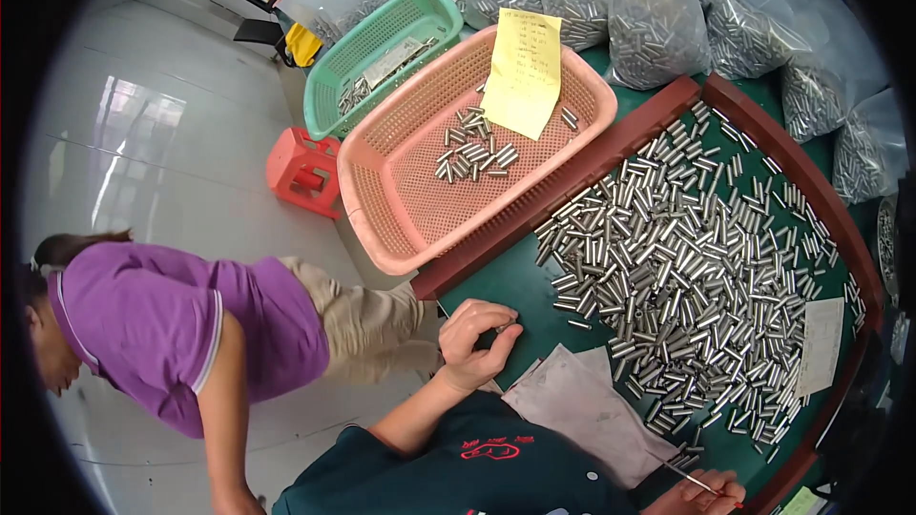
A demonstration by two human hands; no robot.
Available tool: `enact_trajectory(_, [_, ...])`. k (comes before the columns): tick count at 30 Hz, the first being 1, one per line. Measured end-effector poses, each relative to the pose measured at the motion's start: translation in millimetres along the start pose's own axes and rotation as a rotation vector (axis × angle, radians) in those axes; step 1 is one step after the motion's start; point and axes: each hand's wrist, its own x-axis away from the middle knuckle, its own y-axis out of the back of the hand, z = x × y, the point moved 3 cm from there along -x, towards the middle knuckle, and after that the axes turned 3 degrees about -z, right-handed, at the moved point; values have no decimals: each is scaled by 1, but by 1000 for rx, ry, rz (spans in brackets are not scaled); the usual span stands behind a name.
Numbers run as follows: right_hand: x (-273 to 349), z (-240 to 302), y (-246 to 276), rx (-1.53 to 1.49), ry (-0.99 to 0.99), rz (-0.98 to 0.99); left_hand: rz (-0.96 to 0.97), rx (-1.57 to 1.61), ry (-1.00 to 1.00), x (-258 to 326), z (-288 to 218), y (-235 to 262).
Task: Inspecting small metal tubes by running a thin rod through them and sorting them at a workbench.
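My left hand (477, 341) is closed over the near left part of the green tabletop (496, 278), thumb and fingers pinched together. A small greyish bit shows at its fingertips, too little to name. At the lower right my right hand (704, 493) grips a thin pale rod with a red end (683, 472). A pinkish-grey cloth (582, 410) lies between my hands, close to my body. Beyond it spreads a big heap of short shiny metal pins (677, 277), some loose at its edges.
Dark red wooden rails (563, 193) border the heap. Past them stand a pink basket (382, 219) with some pins and a yellow note (525, 72), a green basket (320, 95), and several pin-filled bags (658, 29). A person in purple (181, 324) and a red stool (301, 172) are left.
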Motion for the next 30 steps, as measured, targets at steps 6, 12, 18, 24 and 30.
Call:
enact_trajectory(6, [-2, -1, 0, 100, -7, -51, 24, -31, 3, 1, 0, -4])
enact_trajectory(12, [-5, -5, 0, 115, 24, -29, -12, -8, 31, 2, 3, -4])
enact_trajectory(18, [-2, -9, 3, 119, 23, -49, -11, 23, 0, 2, 8, -2])
enact_trajectory(24, [-2, -10, -9, 328, 135, -59, 1, 91, 6, 5, 10, -1])
enact_trajectory(30, [2, -12, -19, 325, 226, -15, 1, 153, 1, 5, 12, 3])
